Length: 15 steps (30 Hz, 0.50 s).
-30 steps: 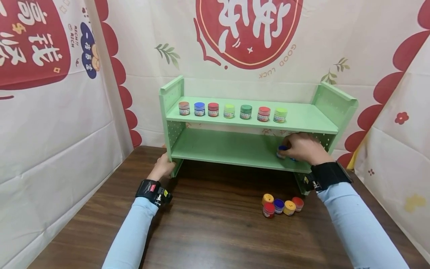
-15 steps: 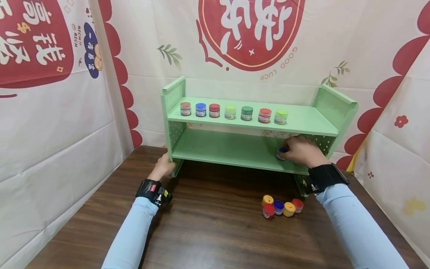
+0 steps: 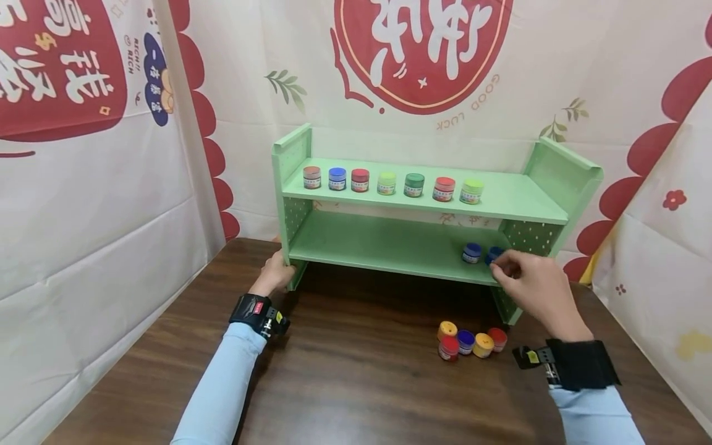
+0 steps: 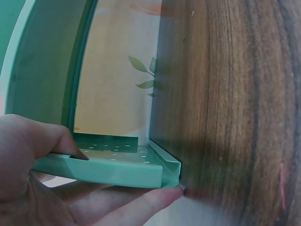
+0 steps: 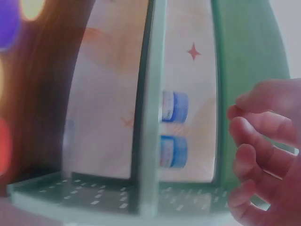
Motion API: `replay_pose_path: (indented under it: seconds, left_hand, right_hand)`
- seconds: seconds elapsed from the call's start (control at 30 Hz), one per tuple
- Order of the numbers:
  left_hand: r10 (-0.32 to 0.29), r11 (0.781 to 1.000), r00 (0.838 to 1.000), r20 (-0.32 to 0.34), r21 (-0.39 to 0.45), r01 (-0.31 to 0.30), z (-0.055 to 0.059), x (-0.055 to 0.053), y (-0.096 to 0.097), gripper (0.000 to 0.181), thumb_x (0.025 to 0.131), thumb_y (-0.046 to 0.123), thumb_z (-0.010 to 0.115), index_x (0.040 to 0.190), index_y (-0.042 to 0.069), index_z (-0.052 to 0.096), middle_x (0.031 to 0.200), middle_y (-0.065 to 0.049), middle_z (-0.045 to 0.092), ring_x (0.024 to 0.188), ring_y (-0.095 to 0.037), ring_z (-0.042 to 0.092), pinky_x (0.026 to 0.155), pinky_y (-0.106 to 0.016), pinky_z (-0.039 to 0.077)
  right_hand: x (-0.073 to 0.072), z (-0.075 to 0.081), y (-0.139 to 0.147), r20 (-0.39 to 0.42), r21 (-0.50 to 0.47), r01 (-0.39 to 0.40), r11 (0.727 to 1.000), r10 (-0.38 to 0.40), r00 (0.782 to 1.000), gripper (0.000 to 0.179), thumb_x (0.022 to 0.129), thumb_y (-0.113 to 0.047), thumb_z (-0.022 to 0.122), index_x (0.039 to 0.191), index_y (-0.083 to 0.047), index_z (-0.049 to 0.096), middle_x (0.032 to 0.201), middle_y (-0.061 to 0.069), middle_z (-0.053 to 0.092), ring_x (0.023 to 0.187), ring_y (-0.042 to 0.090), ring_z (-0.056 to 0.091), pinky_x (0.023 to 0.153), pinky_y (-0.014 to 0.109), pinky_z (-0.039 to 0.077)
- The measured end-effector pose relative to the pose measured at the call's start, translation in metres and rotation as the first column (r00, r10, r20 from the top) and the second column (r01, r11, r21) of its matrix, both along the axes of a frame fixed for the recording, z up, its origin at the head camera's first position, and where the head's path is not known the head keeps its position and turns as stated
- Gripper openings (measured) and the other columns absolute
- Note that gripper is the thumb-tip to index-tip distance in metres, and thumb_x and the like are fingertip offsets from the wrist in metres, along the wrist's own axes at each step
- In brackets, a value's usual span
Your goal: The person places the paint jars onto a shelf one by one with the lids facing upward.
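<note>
A pale green two-tier shelf (image 3: 361, 241) stands at the back of the table. My left hand (image 3: 274, 272) grips its left side panel low down; in the left wrist view, the thumb lies on one face of the panel (image 4: 101, 170) and the fingers on the other. Two small jars with blue lids sit side by side at the right of the lower tier: a darker blue jar (image 3: 471, 253) and another blue jar (image 3: 492, 254). My right hand (image 3: 536, 287), fingers loosely bent and holding nothing, is in front of the tier's right end, overlapping the second jar in the head view.
Along the upper tier runs a row of several jars, among them a dark green jar (image 3: 413, 185). Several more jars cluster on the table (image 3: 356, 371) below: red jars (image 3: 449, 348), yellow jars (image 3: 483, 345) and a blue jar (image 3: 465, 341). Printed cloth (image 3: 245, 154) hangs behind.
My right hand has let go of the darker blue jar, leaving it on the lower tier, and has drawn back toward the right and front. The left hand keeps its place on the shelf.
</note>
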<state>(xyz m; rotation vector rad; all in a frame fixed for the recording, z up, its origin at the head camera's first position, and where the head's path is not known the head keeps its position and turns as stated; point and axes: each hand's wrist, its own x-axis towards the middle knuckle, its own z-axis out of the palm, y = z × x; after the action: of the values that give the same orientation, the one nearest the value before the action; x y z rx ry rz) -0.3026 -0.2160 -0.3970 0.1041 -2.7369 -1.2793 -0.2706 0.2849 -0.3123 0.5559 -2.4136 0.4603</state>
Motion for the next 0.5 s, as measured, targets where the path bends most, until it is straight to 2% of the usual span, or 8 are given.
replay_pose_path:
  seconds: [0.13,0.2,0.33,0.4,0.5]
  left_hand:
    - [0.018,1.0,1.0,0.008,0.001,-0.018,0.0,0.001,-0.001,0.036,0.095,0.005,0.048,0.13,0.001,0.054,0.119,-0.027,0.061,0.086,-0.035,0.063,0.058,-0.045,0.061]
    - [0.021,1.0,1.0,0.013,0.004,-0.021,0.001,0.003,-0.003,0.037,0.095,0.005,0.048,0.131,0.001,0.053,0.121,-0.028,0.06,0.09,-0.036,0.062,0.059,-0.045,0.061]
    - [0.015,1.0,1.0,0.011,0.005,-0.015,0.002,0.003,-0.006,0.038,0.095,0.005,0.048,0.132,0.0,0.053,0.122,-0.028,0.059,0.096,-0.038,0.061,0.059,-0.043,0.061]
    - [0.013,1.0,1.0,0.005,-0.001,-0.013,0.002,0.002,-0.007,0.037,0.094,0.005,0.048,0.131,0.0,0.053,0.122,-0.028,0.059,0.096,-0.038,0.061,0.059,-0.042,0.06]
    - [0.004,1.0,1.0,-0.001,-0.012,-0.004,0.004,0.001,-0.007,0.037,0.094,0.005,0.049,0.131,0.001,0.053,0.121,-0.028,0.059,0.096,-0.038,0.061,0.059,-0.042,0.06]
  right_hand:
    - [0.007,-0.004,0.012,0.132,0.034,-0.002,0.999,-0.002,0.991,0.008,0.092,-0.016,0.075,0.09,-0.008,0.075,0.071,0.001,0.068,0.061,0.013,0.051,0.055,0.026,0.038]
    - [0.004,-0.005,0.017,0.243,0.07,-0.037,0.997,0.019,0.97,0.009,0.093,-0.017,0.074,0.093,-0.009,0.076,0.074,-0.001,0.069,0.065,0.013,0.054,0.057,0.026,0.042]
    - [-0.004,-0.008,0.023,0.456,0.113,-0.125,0.986,0.06,0.888,0.018,0.092,-0.028,0.077,0.098,-0.011,0.074,0.083,-0.004,0.072,0.075,0.012,0.06,0.064,0.029,0.048]
    - [-0.007,-0.013,0.026,0.544,0.115,-0.161,0.98,0.074,0.836,0.026,0.09,-0.032,0.079,0.103,-0.01,0.073,0.086,-0.004,0.072,0.078,0.012,0.061,0.067,0.031,0.049]
    - [-0.008,-0.022,0.029,0.659,0.095,-0.206,0.974,0.094,0.747,0.038,0.086,-0.031,0.082,0.113,-0.006,0.07,0.092,0.0,0.072,0.083,0.016,0.062,0.071,0.033,0.05]
